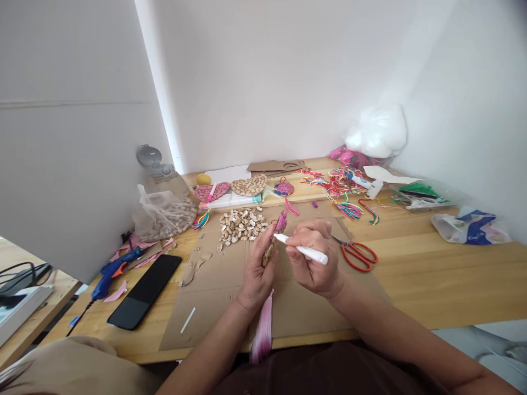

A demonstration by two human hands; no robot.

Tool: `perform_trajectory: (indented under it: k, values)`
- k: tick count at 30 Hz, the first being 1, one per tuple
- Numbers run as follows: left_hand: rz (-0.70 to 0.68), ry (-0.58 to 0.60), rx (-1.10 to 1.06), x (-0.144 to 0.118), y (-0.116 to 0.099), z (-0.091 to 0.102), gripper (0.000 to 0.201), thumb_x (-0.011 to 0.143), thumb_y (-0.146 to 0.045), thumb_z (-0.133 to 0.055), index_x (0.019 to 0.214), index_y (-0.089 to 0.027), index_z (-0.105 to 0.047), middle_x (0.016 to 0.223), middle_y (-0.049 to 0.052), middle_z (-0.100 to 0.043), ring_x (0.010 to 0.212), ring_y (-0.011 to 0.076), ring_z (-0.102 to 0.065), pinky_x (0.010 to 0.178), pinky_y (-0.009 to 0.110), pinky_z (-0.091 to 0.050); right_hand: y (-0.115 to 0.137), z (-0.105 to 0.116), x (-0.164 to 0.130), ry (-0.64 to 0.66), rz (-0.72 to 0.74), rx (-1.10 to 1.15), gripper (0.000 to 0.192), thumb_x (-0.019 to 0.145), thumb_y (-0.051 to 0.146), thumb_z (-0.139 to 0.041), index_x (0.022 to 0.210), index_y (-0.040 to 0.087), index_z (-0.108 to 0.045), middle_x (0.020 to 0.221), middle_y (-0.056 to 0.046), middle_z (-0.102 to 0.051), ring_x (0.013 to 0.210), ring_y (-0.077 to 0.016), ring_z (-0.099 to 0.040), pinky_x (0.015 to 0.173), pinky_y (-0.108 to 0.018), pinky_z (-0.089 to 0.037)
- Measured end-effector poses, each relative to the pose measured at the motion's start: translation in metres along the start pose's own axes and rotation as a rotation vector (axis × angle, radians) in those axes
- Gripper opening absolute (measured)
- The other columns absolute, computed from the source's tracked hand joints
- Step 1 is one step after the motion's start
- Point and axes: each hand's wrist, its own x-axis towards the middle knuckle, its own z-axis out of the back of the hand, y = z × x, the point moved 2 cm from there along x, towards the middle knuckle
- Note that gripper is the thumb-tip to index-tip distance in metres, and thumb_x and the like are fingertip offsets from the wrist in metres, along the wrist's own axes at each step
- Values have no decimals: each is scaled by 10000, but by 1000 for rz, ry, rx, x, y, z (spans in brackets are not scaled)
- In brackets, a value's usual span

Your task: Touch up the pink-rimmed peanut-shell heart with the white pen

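Note:
My left hand (pixel 256 271) is closed around a small peanut-shell ornament (pixel 280 222), part natural brown and part coloured pink. Below that hand hangs a pale pink tassel (pixel 263 332). A white marker pen (pixel 312 254) is gripped in my right hand (pixel 317 269), its tip pointing left at the ornament; whether it touches the shells I cannot tell. Both hands are over a brown cardboard sheet (pixel 214 307). Just beyond them lies a heap of peanut shells (pixel 242 225).
Red-handled scissors (pixel 359 257) lie right of my hands. On the left are a black phone (pixel 145 292), a blue glue gun (pixel 113 271) and a bag of peanuts (pixel 164 214). Finished-looking shell pieces (pixel 249 185) and coloured threads (pixel 343 181) lie at the back. A plastic tray (pixel 448 195) stands right.

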Motion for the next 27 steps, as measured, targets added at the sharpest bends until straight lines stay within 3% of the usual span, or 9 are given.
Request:
perform_trajectory:
  k: [11,21,27]
  values:
    - [-105,39,192,-18,-30,2,538,994,-217,-500,1496,-387,-408,1550,25,-452,1446,208,-386,1230,428,-288,28,21,1,97,-48,23,34,972,243,-521,956,217,-537,791,-19,-642,807,-196,-595,809,-403,-366]
    - [-106,75,222,-30,-58,-4,564,993,-175,-472,1511,-380,-385,1511,24,-483,1427,195,-403,1229,405,-289,37,42,7,24,-17,0,47,944,198,-545,970,236,-538,794,-22,-634,792,-214,-601,778,-414,-361]
    - [-90,95,220,-35,-65,-6,575,989,-177,-477,1512,-394,-378,1514,18,-483,1419,200,-415,1224,411,-296,46,53,7,71,-13,-4,20,952,214,-531,950,233,-532,786,-18,-634,800,-206,-604,784,-412,-382]
